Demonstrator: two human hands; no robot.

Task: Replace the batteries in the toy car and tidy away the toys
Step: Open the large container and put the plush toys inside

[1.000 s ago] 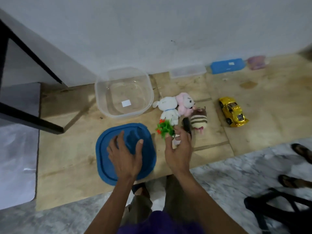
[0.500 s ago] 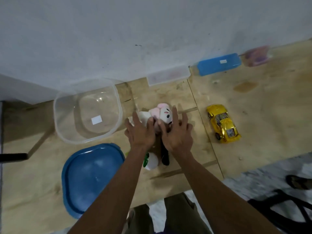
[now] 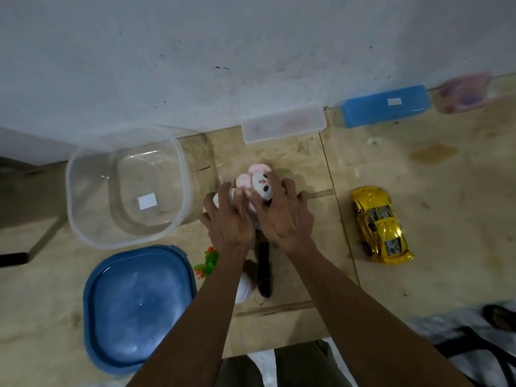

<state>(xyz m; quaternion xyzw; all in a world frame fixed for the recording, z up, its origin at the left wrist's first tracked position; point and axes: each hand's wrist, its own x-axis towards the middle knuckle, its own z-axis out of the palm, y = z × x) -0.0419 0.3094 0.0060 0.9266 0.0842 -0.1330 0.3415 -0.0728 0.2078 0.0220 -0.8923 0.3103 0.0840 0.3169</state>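
My left hand (image 3: 230,219) and my right hand (image 3: 282,216) press together over a cluster of small plush toys on the wooden board. A pink-eared white plush (image 3: 258,181) pokes out above my fingers; the other plush toys are mostly hidden under my palms. A black stick-shaped object (image 3: 264,268), a white round piece (image 3: 243,287) and a green and red plastic plant (image 3: 208,262) lie just below my wrists. The yellow toy car (image 3: 381,223) stands apart to the right. A clear plastic tub (image 3: 127,185) sits open to the left, its blue lid (image 3: 138,308) below it.
Against the wall stand a clear flat box (image 3: 283,124), a blue box (image 3: 386,106) and a pinkish container (image 3: 462,92). A dark metal frame (image 3: 14,258) is at the far left. Sandals (image 3: 499,317) and dark straps lie at the lower right off the board (image 3: 446,191).
My left hand left the blue lid and both hands came together on the plush toys. Since half a second ago they have closed a little tighter around them.
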